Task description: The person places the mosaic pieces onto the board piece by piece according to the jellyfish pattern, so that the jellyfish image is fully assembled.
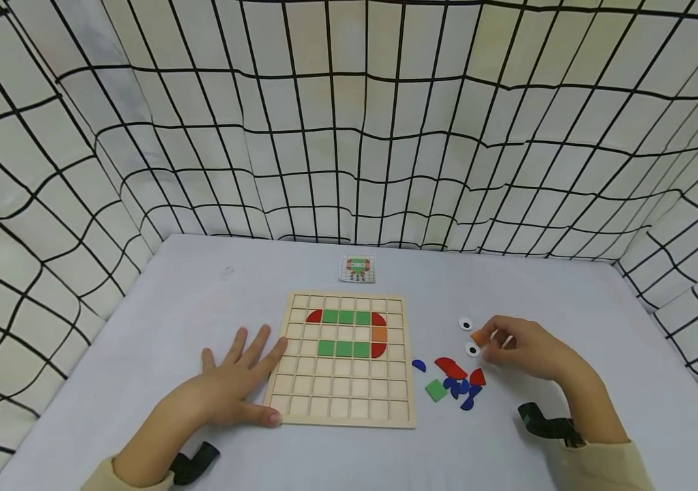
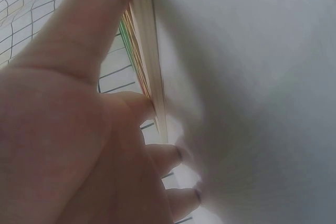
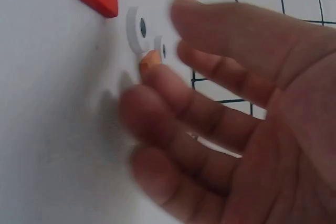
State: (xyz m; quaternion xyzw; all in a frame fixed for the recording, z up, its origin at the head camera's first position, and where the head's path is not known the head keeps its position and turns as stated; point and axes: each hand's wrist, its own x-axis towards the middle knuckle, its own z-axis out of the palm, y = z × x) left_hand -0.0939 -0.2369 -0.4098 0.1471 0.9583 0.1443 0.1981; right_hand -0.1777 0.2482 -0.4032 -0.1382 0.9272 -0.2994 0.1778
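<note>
A wooden grid board [image 1: 330, 406] lies on the table with green squares [image 1: 345, 317], red quarter-rounds [image 1: 378, 318] and an orange square [image 1: 379, 334] in its cells. My left hand [image 1: 226, 392] is spread beside it, its thumb and a fingertip at the board's left edge. In the left wrist view, the palm [image 2: 47, 145] faces that edge. To the right, my right hand [image 1: 527, 346] reaches to a loose orange piece [image 1: 478, 337]. In the right wrist view, a fingertip overlaps the orange piece [image 3: 149, 62], while the thumb stands apart. Two white eye discs [image 1: 465, 324] lie close by.
Loose red pieces [image 1: 450, 368], blue pieces [image 1: 461, 387] and a green square [image 1: 436, 390] lie right of the board. A small pattern card [image 1: 358, 268] sits behind it. Black netting [image 1: 364, 136] over white cloth surrounds the table's back and sides.
</note>
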